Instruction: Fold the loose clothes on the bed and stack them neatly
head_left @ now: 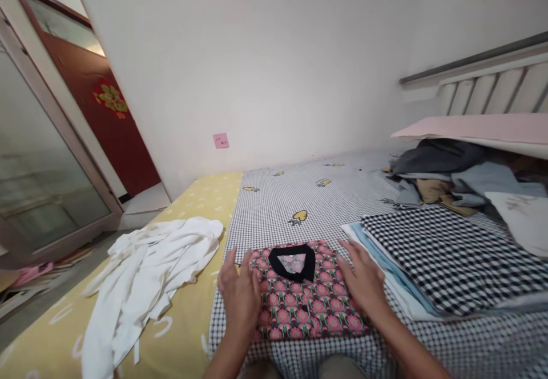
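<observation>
A pink floral shirt (295, 305) with a black collar lies folded into a neat rectangle on the checked bedding, its collar at the far edge. My left hand (240, 287) rests along the shirt's left side, fingers apart and touching its edge. On the opposite side my right hand (362, 276) lies against the right edge, its fingers also spread. Neither hand grips the cloth. Just right of my right hand is a stack of folded cloth, with a black-and-white checked piece (458, 253) on top.
A crumpled white garment (158, 265) lies on the yellow bedding (180, 333) at the left. Piled dark and grey clothes (440, 165) sit at the back right, under a pink board (479, 128). A white wall (274, 71) bounds the far side.
</observation>
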A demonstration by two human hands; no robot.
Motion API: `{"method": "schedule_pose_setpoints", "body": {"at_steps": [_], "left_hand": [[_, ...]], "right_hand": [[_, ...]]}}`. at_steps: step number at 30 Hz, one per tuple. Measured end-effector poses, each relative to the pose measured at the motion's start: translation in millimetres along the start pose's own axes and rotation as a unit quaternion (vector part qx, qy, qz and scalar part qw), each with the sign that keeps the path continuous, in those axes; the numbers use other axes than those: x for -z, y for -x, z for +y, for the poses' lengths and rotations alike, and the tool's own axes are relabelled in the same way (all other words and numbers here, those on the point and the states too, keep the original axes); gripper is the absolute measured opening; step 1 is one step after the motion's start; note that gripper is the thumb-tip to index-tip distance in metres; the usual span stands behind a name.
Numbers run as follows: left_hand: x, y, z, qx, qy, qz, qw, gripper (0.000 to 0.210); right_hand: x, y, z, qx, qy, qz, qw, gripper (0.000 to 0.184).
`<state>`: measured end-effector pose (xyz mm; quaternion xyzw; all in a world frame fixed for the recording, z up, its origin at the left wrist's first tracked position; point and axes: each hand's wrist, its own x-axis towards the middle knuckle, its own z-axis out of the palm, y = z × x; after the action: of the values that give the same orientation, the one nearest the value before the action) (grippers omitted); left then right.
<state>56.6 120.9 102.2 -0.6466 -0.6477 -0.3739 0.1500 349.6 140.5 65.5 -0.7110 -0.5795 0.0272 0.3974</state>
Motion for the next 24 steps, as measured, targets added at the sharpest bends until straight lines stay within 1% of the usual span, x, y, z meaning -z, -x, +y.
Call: {"method": "schedule_pose_setpoints", "body": {"at_steps": [1,2,3,4,5,6,7,9,13,17,20,24], "left_hand": [[-11.6,-4.0,3.3,-0.049,-0.009,-0.011,0.999,0.044],[-25.6,-4.9,3.9,-0.093,-0.014,-0.041,0.995,0.046],[-40.9,-2.5,1.9,-0.128,-0.019,-0.084,0.988,0.047],[-56.1,2.7,-2.3,-0.147,-0.026,-0.127,0.980,0.048],[-70.1,9.8,-7.9,-0.152,-0.035,-0.162,0.974,0.049],[-82.1,17.8,-13.9,-0.147,-0.047,-0.181,0.971,0.050],[-91.3,25.6,-19.6,-0.135,-0.059,-0.185,0.972,0.051],[-102.0,37.1,-27.8,-0.112,-0.080,-0.166,0.976,0.052],[-105.4,41.8,-31.0,-0.116,-0.080,-0.145,0.979,0.051],[-104.5,39.6,-29.2,-0.108,-0.062,-0.140,0.982,0.051],[-102.3,38.4,-27.2,-0.100,-0.065,-0.155,0.981,0.051],[-95.3,34.1,-20.4,-0.084,-0.084,-0.196,0.973,0.051]], "right_hand": [[-7.5,-1.9,-10.0,0.010,0.018,-0.020,1.000,0.054],[-16.9,-2.3,-17.4,0.021,0.040,-0.046,0.998,0.054],[-27.2,-1.2,-21.6,0.033,0.064,-0.075,0.995,0.053],[-37.4,1.0,-22.8,0.047,0.092,-0.104,0.989,0.052],[-46.7,4.0,-21.4,0.062,0.119,-0.130,0.982,0.051],[-54.3,7.3,-18.4,0.075,0.142,-0.149,0.976,0.051],[-59.8,10.4,-14.5,0.083,0.158,-0.159,0.971,0.051],[-64.8,14.7,-7.6,0.088,0.172,-0.163,0.968,0.051],[-63.2,15.1,-3.0,0.085,0.167,-0.166,0.968,0.053],[-64.1,14.3,-2.0,0.086,0.164,-0.139,0.973,0.055],[-64.2,14.5,-3.0,0.096,0.176,-0.155,0.968,0.052],[-60.8,13.8,-9.0,0.093,0.195,-0.171,0.961,0.051]]}}
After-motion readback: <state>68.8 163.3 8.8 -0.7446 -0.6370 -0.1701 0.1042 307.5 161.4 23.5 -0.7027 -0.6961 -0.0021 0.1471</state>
